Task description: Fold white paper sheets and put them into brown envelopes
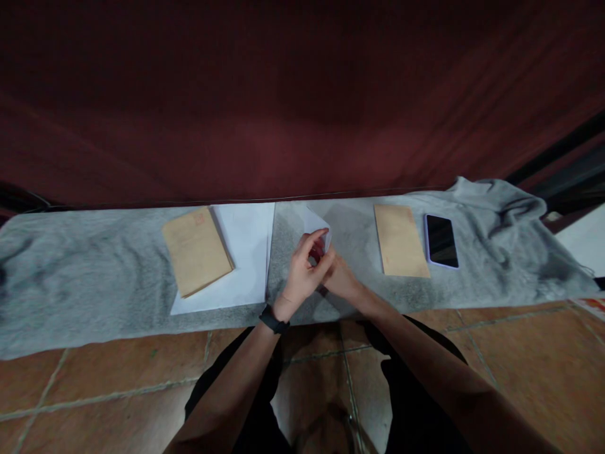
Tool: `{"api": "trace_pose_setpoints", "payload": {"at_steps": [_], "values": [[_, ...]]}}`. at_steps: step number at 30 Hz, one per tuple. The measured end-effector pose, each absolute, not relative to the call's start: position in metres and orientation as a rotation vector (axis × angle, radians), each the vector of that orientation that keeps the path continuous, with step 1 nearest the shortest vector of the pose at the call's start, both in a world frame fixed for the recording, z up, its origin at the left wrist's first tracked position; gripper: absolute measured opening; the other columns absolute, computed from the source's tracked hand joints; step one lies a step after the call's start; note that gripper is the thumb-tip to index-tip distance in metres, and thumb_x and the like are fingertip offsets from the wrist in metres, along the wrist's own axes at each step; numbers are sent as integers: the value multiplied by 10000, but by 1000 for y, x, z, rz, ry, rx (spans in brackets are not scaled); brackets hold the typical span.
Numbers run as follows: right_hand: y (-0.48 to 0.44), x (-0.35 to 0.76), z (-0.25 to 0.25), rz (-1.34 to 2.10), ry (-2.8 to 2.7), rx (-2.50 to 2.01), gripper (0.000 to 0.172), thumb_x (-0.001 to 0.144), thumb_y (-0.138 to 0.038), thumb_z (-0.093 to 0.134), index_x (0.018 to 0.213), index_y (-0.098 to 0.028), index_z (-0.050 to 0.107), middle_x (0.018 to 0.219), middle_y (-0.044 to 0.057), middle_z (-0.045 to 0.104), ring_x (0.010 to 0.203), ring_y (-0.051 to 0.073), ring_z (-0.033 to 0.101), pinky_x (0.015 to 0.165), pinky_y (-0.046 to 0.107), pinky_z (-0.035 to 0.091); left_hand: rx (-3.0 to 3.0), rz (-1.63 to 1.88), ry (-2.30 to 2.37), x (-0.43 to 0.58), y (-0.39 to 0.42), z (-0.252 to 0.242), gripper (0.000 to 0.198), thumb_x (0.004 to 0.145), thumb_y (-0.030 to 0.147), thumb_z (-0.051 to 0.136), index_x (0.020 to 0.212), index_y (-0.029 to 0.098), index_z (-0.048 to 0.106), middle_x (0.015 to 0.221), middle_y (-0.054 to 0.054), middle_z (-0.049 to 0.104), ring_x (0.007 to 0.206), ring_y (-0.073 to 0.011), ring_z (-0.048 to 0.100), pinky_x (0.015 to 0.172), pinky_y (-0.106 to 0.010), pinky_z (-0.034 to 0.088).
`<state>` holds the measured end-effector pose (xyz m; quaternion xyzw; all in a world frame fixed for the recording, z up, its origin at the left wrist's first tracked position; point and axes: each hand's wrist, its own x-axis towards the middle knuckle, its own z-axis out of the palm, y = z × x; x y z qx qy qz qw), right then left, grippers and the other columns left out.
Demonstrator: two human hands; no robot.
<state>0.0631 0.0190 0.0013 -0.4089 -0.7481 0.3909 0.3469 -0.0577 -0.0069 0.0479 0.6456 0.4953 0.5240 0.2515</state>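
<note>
At left, we see a stack of kraft envelopes (196, 252) lying askew on white paper sheets (248, 252), all on a gray cloth (94, 277). Next, the left hand (302, 268) pinches a bent white sheet (313, 221) above the cloth; the right hand (341, 275) is against it, its grip hidden from us. Farther right, 1 single envelope (401, 241) lies just beside a purple-cased smartphone (441, 241).

Single head-height view, facing forward and down past near forearms (239, 384) to grey cloth (113, 277).
</note>
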Motion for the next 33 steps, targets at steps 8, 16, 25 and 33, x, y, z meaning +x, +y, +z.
{"api": "trace_pose_setpoints", "payload": {"at_steps": [8,16,25,33], "values": [[36,72,2,1459,-1001,-1154,276,810,-474,697,937,-230,675,951,50,779,900,243,746,811,382,630,1605,1425,1913,-83,11,21,531,964,338,599,1461,214,464,1448,-140,539,1348,-257,526,1089,-403,487],[36,90,-6,1596,-1005,-1198,301,796,-474,708,962,-230,650,974,71,779,862,257,763,770,411,643,1203,1250,1690,-95,27,-23,847,870,159,612,1614,146,208,1241,-110,723,993,-204,732,853,-339,616],[58,116,-15,1191,-1524,-1633,206,844,-293,602,1035,-232,649,733,-7,681,567,176,623,586,319,534,1805,881,2020,-83,18,-5,761,879,111,565,1599,172,324,1560,-158,495,1410,-282,525,1150,-416,475],[53,115,3,862,-2088,-1853,200,979,-256,482,993,-182,667,940,80,747,826,214,714,727,289,502,2316,482,1845,-37,-11,-8,605,1053,447,387,1574,142,373,1685,-141,312,1585,-281,215,1285,-507,236]]}}
